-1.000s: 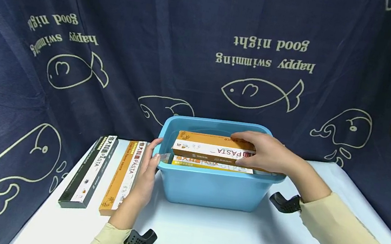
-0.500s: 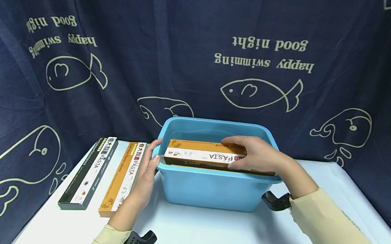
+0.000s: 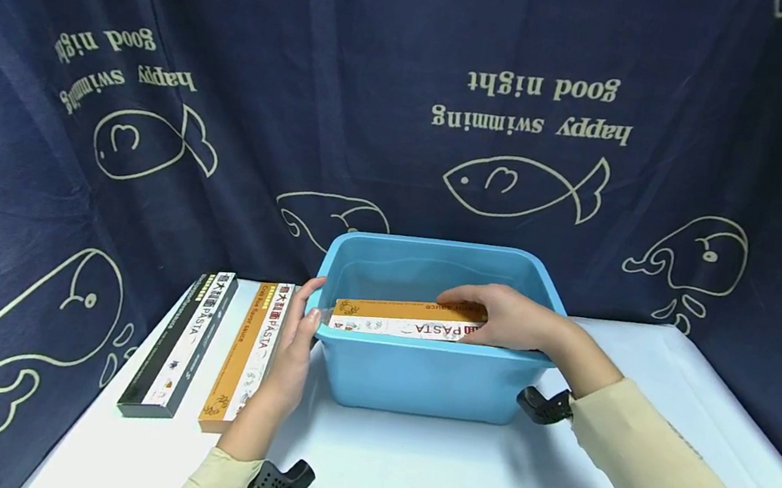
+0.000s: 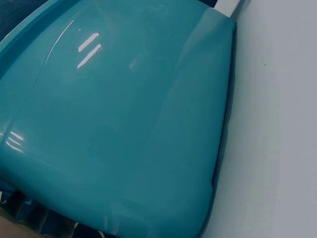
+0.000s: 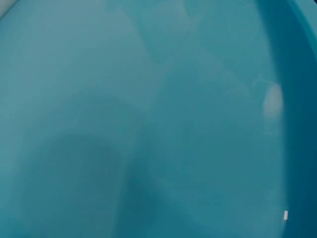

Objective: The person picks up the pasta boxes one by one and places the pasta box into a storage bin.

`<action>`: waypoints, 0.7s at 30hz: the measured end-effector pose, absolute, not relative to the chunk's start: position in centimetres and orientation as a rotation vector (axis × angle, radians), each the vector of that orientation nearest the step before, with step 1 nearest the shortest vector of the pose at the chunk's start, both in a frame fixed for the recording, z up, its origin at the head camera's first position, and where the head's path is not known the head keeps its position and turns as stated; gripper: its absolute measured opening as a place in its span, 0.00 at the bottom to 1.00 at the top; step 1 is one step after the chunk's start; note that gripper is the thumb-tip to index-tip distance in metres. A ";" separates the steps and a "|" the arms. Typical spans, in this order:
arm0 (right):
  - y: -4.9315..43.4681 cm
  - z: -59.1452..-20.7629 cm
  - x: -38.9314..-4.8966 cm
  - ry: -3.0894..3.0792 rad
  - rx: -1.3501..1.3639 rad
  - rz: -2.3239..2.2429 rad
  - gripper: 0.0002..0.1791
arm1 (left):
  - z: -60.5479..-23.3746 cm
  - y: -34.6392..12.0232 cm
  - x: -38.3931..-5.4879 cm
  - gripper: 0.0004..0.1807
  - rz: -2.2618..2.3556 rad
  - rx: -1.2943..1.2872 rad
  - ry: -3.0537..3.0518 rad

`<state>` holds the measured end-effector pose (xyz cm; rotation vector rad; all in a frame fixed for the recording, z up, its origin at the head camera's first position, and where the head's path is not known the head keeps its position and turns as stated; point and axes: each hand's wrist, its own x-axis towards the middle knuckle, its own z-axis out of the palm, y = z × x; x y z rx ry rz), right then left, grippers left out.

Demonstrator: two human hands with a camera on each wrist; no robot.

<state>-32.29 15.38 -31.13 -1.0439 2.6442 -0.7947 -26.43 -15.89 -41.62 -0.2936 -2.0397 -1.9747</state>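
My right hand (image 3: 512, 319) reaches into a blue plastic bin (image 3: 416, 379) and grips an orange-and-white pasta box (image 3: 391, 317) by its right part. The box lies lengthwise along the near wall, its lower side hidden behind the rim. At the bin's left rim rests my left hand (image 3: 286, 359), fingers fairly straight against the outside and thumb near the front corner. The left wrist view is filled mostly by the bin's outer wall (image 4: 124, 114). Only smooth blue bin surface (image 5: 173, 124) shows in the right wrist view; the right hand is out of sight there.
Left of the bin, a black-and-white pasta box (image 3: 178, 347) and another orange-and-white pasta box (image 3: 247, 357) lie side by side on the white tabletop (image 3: 416, 484). A dark blue curtain (image 3: 411, 112) with fish drawings hangs behind and on both sides.
My right hand has moved the pasta box down and slightly left, deeper into the bin. A yellow-and-white box seen beneath it earlier is now hidden. My left hand stays at the rim.
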 end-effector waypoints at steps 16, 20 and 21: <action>15.5 -31.6 -32.5 2.540 -1.065 -0.921 0.31 | -41.6 -15.7 -26.4 0.27 -1.969 -0.296 -2.047; 15.7 -31.5 -32.5 2.612 -1.059 -0.956 0.28 | -41.6 -15.7 -26.4 0.27 -1.965 -0.290 -2.052; 15.7 -31.4 -32.4 2.633 -1.060 -0.972 0.26 | -41.6 -15.7 -26.3 0.27 -1.963 -0.286 -2.055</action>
